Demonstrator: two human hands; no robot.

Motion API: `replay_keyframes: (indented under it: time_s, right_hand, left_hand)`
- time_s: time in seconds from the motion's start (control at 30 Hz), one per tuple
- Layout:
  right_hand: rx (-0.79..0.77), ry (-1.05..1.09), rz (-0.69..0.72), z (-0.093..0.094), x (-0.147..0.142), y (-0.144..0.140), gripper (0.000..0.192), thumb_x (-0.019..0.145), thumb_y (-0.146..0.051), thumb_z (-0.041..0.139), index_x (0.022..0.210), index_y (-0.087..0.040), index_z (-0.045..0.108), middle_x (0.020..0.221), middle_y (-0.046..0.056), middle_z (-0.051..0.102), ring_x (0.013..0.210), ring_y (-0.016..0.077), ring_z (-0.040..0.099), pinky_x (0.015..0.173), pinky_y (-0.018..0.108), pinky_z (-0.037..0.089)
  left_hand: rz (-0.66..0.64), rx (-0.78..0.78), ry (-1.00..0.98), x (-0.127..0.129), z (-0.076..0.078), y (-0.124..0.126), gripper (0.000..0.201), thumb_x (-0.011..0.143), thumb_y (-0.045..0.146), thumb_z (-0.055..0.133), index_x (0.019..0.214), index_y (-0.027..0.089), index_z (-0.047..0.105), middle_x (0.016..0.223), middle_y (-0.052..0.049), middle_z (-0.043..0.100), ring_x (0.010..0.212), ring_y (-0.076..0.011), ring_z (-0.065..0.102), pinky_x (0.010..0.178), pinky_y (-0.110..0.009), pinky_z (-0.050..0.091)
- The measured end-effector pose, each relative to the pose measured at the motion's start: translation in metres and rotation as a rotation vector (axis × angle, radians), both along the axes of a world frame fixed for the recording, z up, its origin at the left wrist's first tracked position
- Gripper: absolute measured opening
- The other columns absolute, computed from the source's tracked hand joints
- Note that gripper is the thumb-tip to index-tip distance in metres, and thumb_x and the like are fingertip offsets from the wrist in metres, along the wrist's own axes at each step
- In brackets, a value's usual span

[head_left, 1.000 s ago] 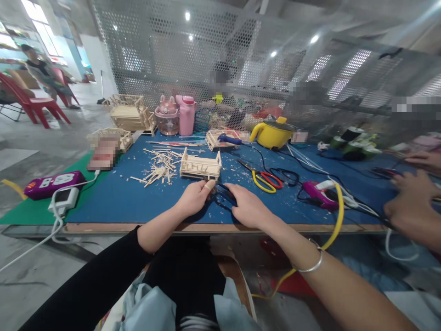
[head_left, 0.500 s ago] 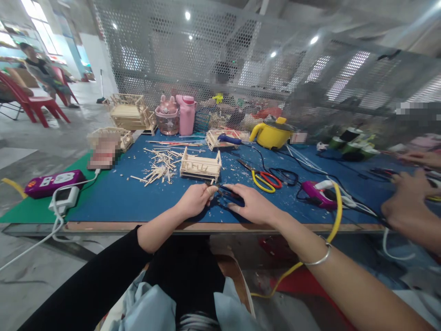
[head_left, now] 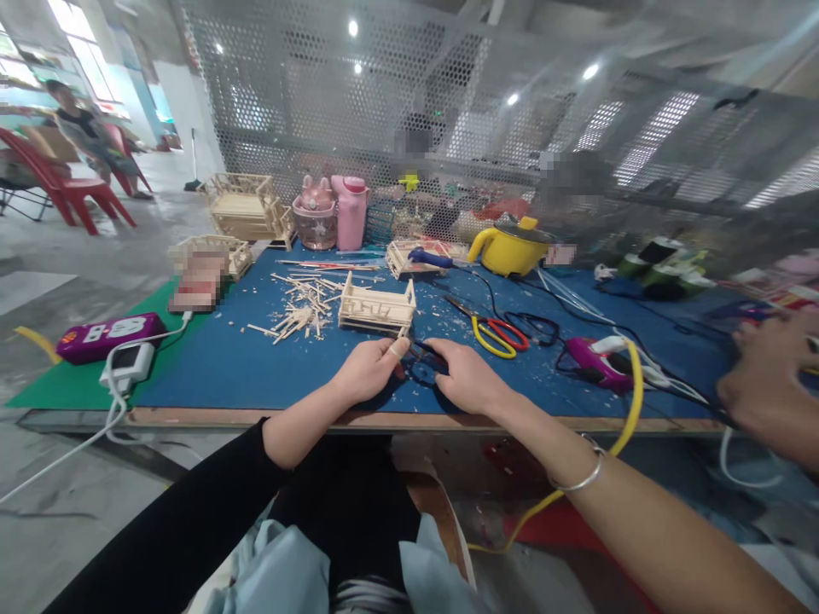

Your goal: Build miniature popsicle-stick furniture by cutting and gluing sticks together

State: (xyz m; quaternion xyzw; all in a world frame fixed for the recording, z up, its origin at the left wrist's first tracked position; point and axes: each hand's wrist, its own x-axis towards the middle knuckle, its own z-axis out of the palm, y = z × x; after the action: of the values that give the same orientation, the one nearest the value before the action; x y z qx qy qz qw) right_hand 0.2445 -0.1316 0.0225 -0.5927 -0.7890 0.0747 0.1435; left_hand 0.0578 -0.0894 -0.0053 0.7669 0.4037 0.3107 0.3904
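Note:
My left hand [head_left: 371, 371] is closed in a pinch at the front of the table, with a short wooden stick [head_left: 403, 331] showing at its fingertips. Close beside it, my right hand [head_left: 470, 375] is wrapped round pliers [head_left: 430, 352] with dark blue handles. Their jaws point at my left fingertips and are partly hidden there. Just behind my hands stands a small wooden stick frame [head_left: 376, 309] with raised ends. A heap of cut sticks [head_left: 302, 309] lies to its left. Scissors [head_left: 494, 335] with yellow and red handles rest to its right.
A blue glue gun [head_left: 430, 257] lies by another stick frame at the back. Behind are a yellow pot [head_left: 512, 249], a pink bottle [head_left: 351, 213] and larger stick frames [head_left: 246, 205]. Purple power strips [head_left: 598, 362] with cables flank the table. At right, a co-worker's hand [head_left: 768, 367] is blurred.
My right fingers have closed in round the pliers' handles, where they were more spread before. My left hand stays by the jaws. The view has shifted slightly.

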Motion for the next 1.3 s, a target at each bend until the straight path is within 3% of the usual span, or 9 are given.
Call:
replay_keyframes:
  time_s: [0.2,0.3,0.43,0.73,1.1,1.3]
  right_hand:
    - [-0.032,0.009,0.046,0.0,-0.001,0.003,0.038,0.069,-0.011,0.051,0.104,-0.018,0.062,0.113,0.01,0.069,0.104,0.0253,0.062,0.09,0.033,0.045]
    - [0.002,-0.004,0.016,-0.003,-0.002,0.004,0.041,0.069,-0.01,0.051,0.109,-0.017,0.061,0.111,0.011,0.069,0.102,0.0253,0.063,0.088,0.032,0.046]
    - [0.073,-0.041,-0.031,-0.011,-0.004,0.004,0.042,0.069,-0.009,0.051,0.11,-0.016,0.06,0.109,0.011,0.069,0.101,0.0255,0.063,0.087,0.032,0.046]
    - [0.174,-0.12,-0.168,-0.026,-0.013,-0.002,0.046,0.069,-0.006,0.049,0.114,-0.012,0.056,0.109,0.016,0.066,0.102,0.0277,0.06,0.092,0.036,0.044]
    - [0.205,-0.232,-0.241,-0.023,-0.02,-0.008,0.035,0.077,-0.006,0.044,0.109,-0.015,0.056,0.101,0.014,0.066,0.093,0.026,0.058,0.082,0.034,0.041]
    - [0.239,-0.256,-0.296,-0.019,-0.026,-0.007,0.029,0.078,-0.009,0.046,0.106,-0.011,0.054,0.103,0.019,0.062,0.095,0.0307,0.056,0.083,0.039,0.038]
  left_hand:
    - [-0.014,-0.007,0.036,0.004,0.001,0.004,0.064,0.093,0.055,0.027,0.051,0.019,0.059,0.055,-0.004,0.064,0.062,-0.0184,0.06,0.07,-0.028,0.04]
    - [-0.015,0.007,0.055,0.005,0.002,0.006,0.064,0.093,0.055,0.027,0.044,0.02,0.048,0.042,-0.001,0.049,0.049,-0.0157,0.05,0.061,-0.029,0.036]
    - [0.011,0.042,0.072,0.005,0.003,0.006,0.061,0.092,0.055,0.028,0.043,0.022,0.038,0.041,0.001,0.038,0.044,-0.0132,0.037,0.054,-0.029,0.028]
    - [0.013,0.069,0.086,0.003,0.001,0.008,0.059,0.091,0.056,0.032,0.044,0.021,0.038,0.043,0.001,0.042,0.047,-0.0128,0.038,0.054,-0.029,0.028]
    - [0.013,0.032,0.047,0.002,-0.003,0.009,0.06,0.09,0.059,0.033,0.043,0.021,0.038,0.041,0.0,0.043,0.046,-0.0134,0.039,0.053,-0.03,0.027]
    - [0.009,-0.012,-0.001,0.005,-0.001,0.006,0.061,0.091,0.058,0.03,0.042,0.022,0.035,0.039,0.001,0.041,0.041,-0.0124,0.037,0.051,-0.029,0.028]
